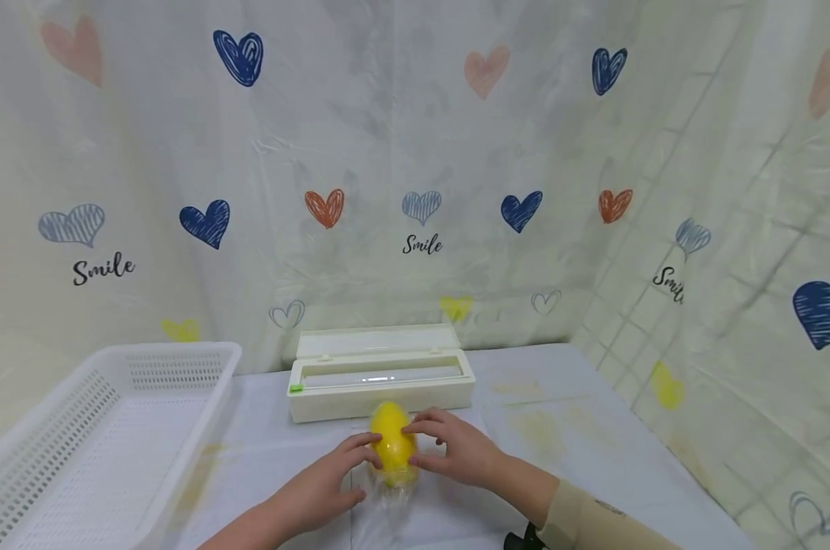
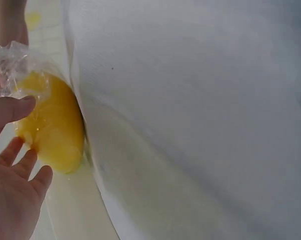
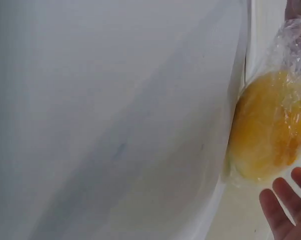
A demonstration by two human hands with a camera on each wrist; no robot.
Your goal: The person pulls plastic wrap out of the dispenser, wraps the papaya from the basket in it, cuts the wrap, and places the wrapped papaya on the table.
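A yellow oval fruit (image 1: 391,431), its exact kind unclear, lies on the table wrapped in clear cling film. At its left side, my left hand (image 1: 324,486) touches it with loosely spread fingertips. My right hand (image 1: 464,452) rests its fingertips against the right side, thumb lower down. In the left wrist view, crumpled film bunches at one end of the fruit (image 2: 63,125), by the left thumb. The right wrist view shows the film-covered fruit (image 3: 265,132) beside relaxed right fingers (image 3: 290,200). Loose film (image 1: 385,513) trails from the fruit's near end.
Behind the fruit stands a white cling film dispenser (image 1: 380,408) with its lid raised and a roll (image 1: 380,376) inside. A white perforated basket (image 1: 211,428) sits at the left. Heart-printed sheeting (image 1: 360,283) hangs behind the table and along its right.
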